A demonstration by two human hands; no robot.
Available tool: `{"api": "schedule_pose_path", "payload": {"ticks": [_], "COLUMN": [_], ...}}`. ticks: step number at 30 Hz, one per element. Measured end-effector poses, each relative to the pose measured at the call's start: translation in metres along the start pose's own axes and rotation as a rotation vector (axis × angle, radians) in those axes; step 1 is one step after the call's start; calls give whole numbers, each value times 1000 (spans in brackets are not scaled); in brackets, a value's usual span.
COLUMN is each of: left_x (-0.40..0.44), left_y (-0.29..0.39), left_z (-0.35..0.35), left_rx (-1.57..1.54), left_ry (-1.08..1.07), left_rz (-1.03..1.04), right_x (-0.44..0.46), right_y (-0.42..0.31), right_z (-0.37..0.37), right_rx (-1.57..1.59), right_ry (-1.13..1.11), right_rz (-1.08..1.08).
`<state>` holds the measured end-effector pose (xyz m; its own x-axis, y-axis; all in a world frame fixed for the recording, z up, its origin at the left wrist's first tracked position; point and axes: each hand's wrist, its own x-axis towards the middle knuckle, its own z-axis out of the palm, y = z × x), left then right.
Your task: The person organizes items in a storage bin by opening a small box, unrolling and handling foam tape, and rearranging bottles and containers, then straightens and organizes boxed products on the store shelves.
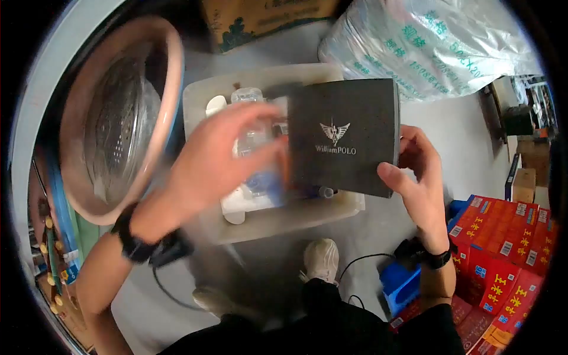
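Observation:
A flat black box (pixel 343 136) with a silver winged emblem and "WilliamPOLO" lettering is held up over a whitish plastic bin (pixel 266 228). My right hand (pixel 417 177) grips its right edge, thumb on the front face. My left hand (pixel 231 154) is blurred by motion near the box's left side, thumb and fingers apart, above the bin. Beneath and beside it in the bin lie a clear plastic bottle (pixel 247 94), white pieces (pixel 216 105) and a blue item, partly hidden by the hand. Whether the left hand touches the box cannot be made out.
A pink basin (pixel 174 77) with clear plastic inside stands at the left. A cardboard box (pixel 272 18) and a translucent bag (pixel 420 47) with green print are at the top. Red cartons (pixel 497 236) and a blue object (pixel 396 284) are lower right. Cables run across the floor.

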<state>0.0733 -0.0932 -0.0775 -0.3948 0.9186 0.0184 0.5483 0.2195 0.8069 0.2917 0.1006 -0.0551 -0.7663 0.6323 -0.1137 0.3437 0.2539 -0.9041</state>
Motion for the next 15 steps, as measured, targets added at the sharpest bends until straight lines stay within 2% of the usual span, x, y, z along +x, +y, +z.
{"api": "schedule_pose_path", "payload": {"ticks": [1,3,4,6,7,9,10,12,15], "left_x": [21,54,64,78,80,81,85,90,93], "left_y": [-13,-37,-41,-49,-63,-78,-77,-69,-67], "left_z": [6,20,26,41,50,61,63,66,67], "left_rx": [2,317,323,456,460,635,638,628,546], "left_ry": [-15,1,-9,-176,-191,-153,-164,-258,-226], "left_rz": [-6,84,85,-15,-15,138,138,-55,-43], "right_x": [1,5,6,1,0,-2,-2,1,3], "right_y": [6,14,16,19,22,29,30,32,39], "right_z": [0,2,3,8,10,14,14,12,12], "right_rx": [9,-160,-151,-310,-300,-390,-437,-459,-518], "right_ry": [3,48,51,1,4,-44,-47,-55,-67], "right_rz": [13,-16,-11,19,31,13,-8,-3,-39]}}
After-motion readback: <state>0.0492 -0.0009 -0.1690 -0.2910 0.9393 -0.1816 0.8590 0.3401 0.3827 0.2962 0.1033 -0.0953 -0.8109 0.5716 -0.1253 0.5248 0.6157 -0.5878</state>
